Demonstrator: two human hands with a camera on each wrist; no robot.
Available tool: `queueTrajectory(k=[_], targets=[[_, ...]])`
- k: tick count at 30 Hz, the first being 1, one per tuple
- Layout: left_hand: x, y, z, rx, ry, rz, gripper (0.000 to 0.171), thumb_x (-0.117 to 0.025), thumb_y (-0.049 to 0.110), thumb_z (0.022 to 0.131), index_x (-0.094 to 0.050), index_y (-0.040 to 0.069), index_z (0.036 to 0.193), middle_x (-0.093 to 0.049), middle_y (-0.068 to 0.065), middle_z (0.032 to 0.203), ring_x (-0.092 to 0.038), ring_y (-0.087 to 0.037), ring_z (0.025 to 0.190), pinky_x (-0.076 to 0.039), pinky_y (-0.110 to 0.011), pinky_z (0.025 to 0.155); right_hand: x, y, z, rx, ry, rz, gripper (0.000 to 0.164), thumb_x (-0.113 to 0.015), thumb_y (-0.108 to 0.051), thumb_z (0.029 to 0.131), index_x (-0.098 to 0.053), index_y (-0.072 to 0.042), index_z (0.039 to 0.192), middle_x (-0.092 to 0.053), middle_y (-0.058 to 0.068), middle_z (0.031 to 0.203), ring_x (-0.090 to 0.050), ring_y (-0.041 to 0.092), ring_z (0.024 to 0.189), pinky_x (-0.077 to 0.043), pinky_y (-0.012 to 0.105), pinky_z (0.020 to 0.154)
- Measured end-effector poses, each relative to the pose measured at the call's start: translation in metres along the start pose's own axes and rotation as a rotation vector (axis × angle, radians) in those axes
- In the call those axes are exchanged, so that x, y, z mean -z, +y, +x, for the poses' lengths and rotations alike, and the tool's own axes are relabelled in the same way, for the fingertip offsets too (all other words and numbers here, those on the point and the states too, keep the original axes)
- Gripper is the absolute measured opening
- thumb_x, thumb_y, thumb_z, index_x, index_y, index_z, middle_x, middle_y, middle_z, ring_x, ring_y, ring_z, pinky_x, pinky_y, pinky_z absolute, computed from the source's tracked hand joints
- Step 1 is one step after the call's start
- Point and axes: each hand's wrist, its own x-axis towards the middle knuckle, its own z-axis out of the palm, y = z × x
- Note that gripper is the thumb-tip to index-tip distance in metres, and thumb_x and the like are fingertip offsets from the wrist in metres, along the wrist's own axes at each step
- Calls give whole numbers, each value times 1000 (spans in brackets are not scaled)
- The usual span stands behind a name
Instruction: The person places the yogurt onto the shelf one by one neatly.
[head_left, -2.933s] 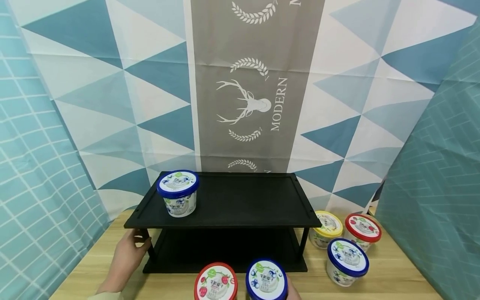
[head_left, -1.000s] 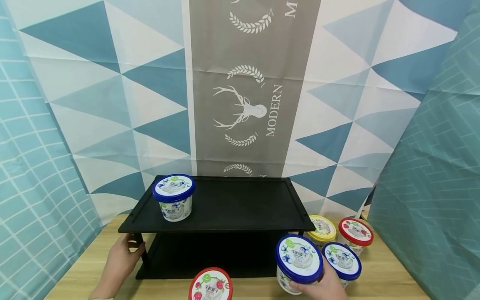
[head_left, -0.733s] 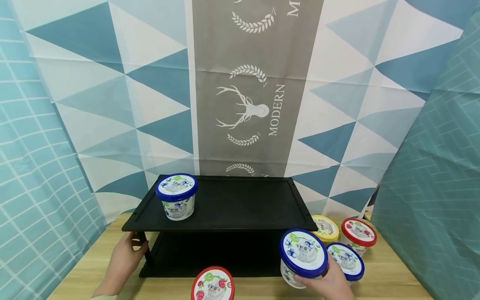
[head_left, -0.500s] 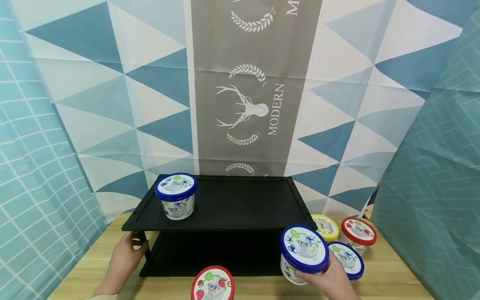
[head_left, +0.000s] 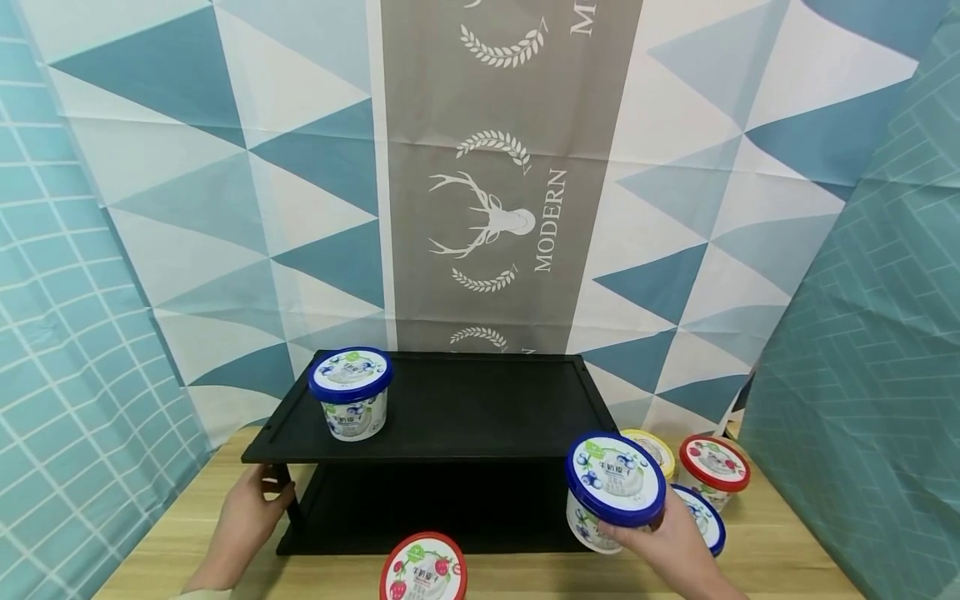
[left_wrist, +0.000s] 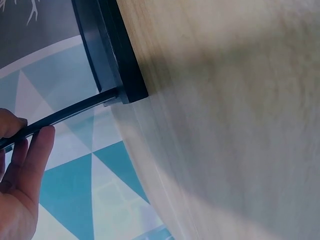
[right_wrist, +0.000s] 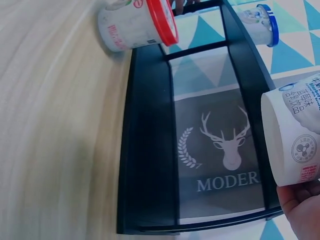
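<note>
My right hand (head_left: 671, 542) grips a white tub with a blue lid (head_left: 617, 479) and blueberry print. It is held off the table in front of the shelf's right front corner; its plain base shows in the right wrist view. My left hand (head_left: 247, 512) pinches the left front leg (left_wrist: 75, 109) of a black two-tier shelf (head_left: 480, 408), thumb on one side and fingers on the other. Another blue-lidded tub (head_left: 351, 393) stands at the left of the top tier. A red-lidded strawberry tub (head_left: 424, 568) is on the table before the shelf, cut off by the head view's lower edge.
Right of the shelf, a yellow-lidded tub (head_left: 651, 450), a red-lidded tub (head_left: 715, 467) and a blue-lidded tub (head_left: 705, 518) stand close together on the wooden table (head_left: 787, 558). The held tub and right hand partly cover some of them. A patterned cloth (head_left: 510, 208) hangs behind.
My right hand has carried the blue-lidded tub from beside the red-lidded strawberry tub rightward and upward, rising slightly further over the last half second. My left hand stays on the shelf leg.
</note>
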Motion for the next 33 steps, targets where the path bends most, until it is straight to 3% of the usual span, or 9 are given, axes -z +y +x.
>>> queueTrajectory(k=[12, 25, 33], targets=[[-1, -1, 0, -9, 0, -3, 44, -56, 6, 80, -40, -2, 120, -52, -25, 102, -59, -36, 84, -52, -36, 60, 18, -18, 1, 81, 20, -17, 80, -67, -30, 76, -19, -7, 136, -35, 19, 134, -42, 37, 116, -47, 45, 88], [-1, -2, 0, -20, 26, -10, 43, -54, 6, 79, -41, -2, 120, -53, -25, 100, -59, -37, 85, -52, -36, 61, 28, -37, 5, 161, 74, -60, 74, -66, -29, 76, -25, -7, 134, -43, 21, 129, -48, 37, 113, -46, 51, 86], [-1, -1, 0, -15, 12, -18, 41, -54, 6, 80, -42, -3, 118, -53, -25, 100, -58, -37, 85, -52, -36, 61, 29, -42, 11, 243, 68, -7, 72, -64, -27, 79, -23, -8, 135, -41, 19, 131, -46, 36, 114, -45, 49, 89]])
